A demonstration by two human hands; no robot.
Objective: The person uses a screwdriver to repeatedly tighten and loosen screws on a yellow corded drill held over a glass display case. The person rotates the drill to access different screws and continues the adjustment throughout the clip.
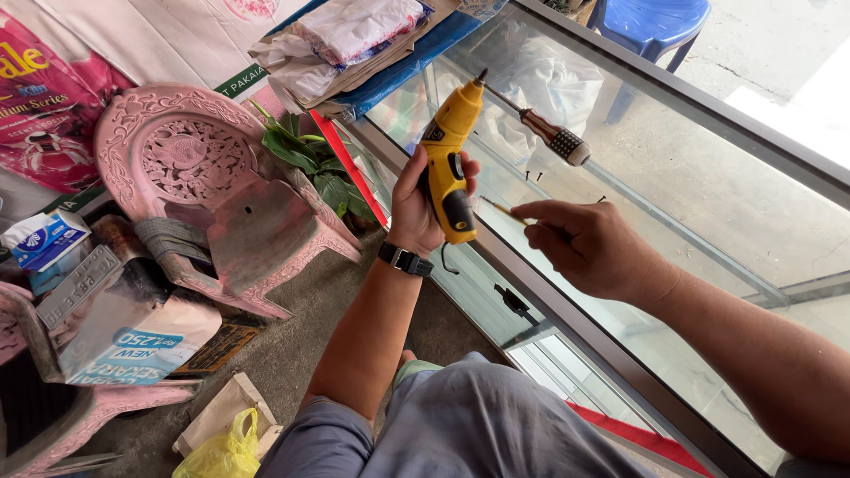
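Glass counter (708, 204) with dark metal edging carries a brown-handled screwdriver (553, 134) and small black screws (534, 176). Left hand (423, 205) wraps its fingers around a yellow electric screwdriver (450, 164), held above the counter's edge. Right hand (589, 246) pinches a thin bit (506, 211). Pink plastic chair (208, 181) stands on the concrete floor (301, 336).

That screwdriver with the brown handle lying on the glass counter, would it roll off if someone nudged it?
Probably it would roll a little: the screwdriver has a rounded handle and lies on smooth glass counter. The raised dark frame at the edge might stop it. It looks stiff, and the ridged grip seems unlikely to slip.
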